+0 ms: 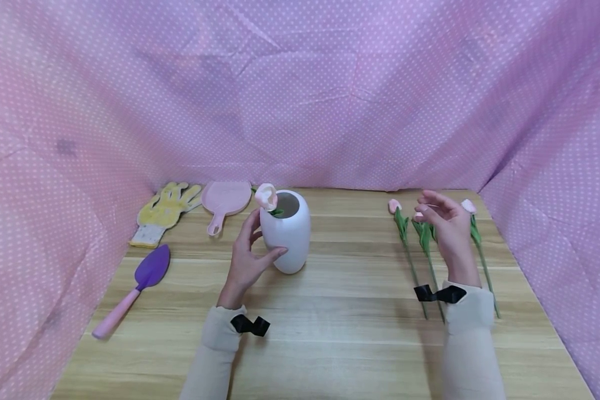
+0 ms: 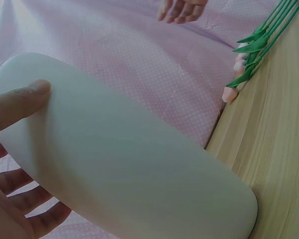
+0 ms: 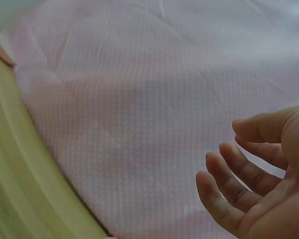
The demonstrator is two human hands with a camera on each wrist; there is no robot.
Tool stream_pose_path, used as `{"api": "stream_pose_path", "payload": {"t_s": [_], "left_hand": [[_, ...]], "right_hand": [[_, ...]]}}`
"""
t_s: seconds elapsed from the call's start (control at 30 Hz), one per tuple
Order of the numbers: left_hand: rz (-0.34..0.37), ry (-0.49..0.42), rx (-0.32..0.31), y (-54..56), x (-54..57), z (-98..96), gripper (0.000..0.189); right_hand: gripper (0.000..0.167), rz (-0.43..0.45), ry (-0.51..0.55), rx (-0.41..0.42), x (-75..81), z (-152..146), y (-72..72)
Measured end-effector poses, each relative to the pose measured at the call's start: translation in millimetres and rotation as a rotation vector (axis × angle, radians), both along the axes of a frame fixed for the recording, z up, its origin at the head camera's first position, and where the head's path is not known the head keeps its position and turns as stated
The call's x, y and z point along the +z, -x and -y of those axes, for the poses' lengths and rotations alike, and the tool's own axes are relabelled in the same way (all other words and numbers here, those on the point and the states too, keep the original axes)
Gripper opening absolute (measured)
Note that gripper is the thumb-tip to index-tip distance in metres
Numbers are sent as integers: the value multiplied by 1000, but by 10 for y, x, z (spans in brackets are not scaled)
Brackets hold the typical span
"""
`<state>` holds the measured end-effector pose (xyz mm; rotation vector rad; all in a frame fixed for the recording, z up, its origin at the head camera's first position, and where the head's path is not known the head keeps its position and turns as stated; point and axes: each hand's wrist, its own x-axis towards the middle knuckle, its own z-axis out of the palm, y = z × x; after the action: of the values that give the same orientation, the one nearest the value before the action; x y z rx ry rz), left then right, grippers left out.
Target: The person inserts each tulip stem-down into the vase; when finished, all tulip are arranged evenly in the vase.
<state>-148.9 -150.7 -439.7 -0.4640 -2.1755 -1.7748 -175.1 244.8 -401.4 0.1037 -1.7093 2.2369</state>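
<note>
A smooth white vase (image 1: 290, 241) stands on the wooden table, left of the middle. My left hand (image 1: 246, 260) grips its left side, thumb across the front and fingers round the back. One pale pink tulip (image 1: 267, 197) is in the vase, its bloom leaning over the left rim. My right hand (image 1: 451, 233) is raised over the right part of the table, fingers loosely bent and holding nothing. Beneath it lie several pink tulips (image 1: 401, 226) with green leaves and long stems, partly hidden by the hand and sleeve. The right wrist view shows the bare right hand (image 3: 259, 179) against the cloth.
At the left lie a yellow and white glove (image 1: 162, 214), a pink pan-shaped piece (image 1: 227, 197) with a short handle, and a purple trowel (image 1: 152, 266) with a pink handle. Pink dotted cloth (image 1: 300, 111) hangs behind the table and along both sides.
</note>
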Motion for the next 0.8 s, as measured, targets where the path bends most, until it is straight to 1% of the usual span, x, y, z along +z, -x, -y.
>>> {"api": "stream_pose_path", "payload": {"t_s": [0.13, 0.23, 0.4, 0.47, 0.57, 0.63, 0.73, 0.8], "left_hand": [[-3, -2, 4, 0, -6, -1, 93], [-4, 0, 6, 4, -17, 1, 92], [-4, -2, 7, 5, -28, 3, 92], [-4, -5, 11, -11, -27, -12, 92], [-4, -8, 16, -33, -27, -32, 93], [-2, -6, 20, -47, -30, -44, 92], [2, -4, 25, -63, -39, -59, 92], [5, 0, 29, -74, -42, -70, 92]], "right_hand": [[26, 49, -22, 4, -160, -96, -31], [28, 105, -59, -21, -263, -151, -45], [29, 215, -177, -64, -431, -217, -66], [30, 249, -222, -78, -503, -245, -71], [26, 291, -272, -77, -612, -287, -84], [30, 313, -337, -91, -680, -311, -90], [42, 353, -499, -113, -761, -336, -107], [43, 381, -617, -135, -806, -347, -117]]}}
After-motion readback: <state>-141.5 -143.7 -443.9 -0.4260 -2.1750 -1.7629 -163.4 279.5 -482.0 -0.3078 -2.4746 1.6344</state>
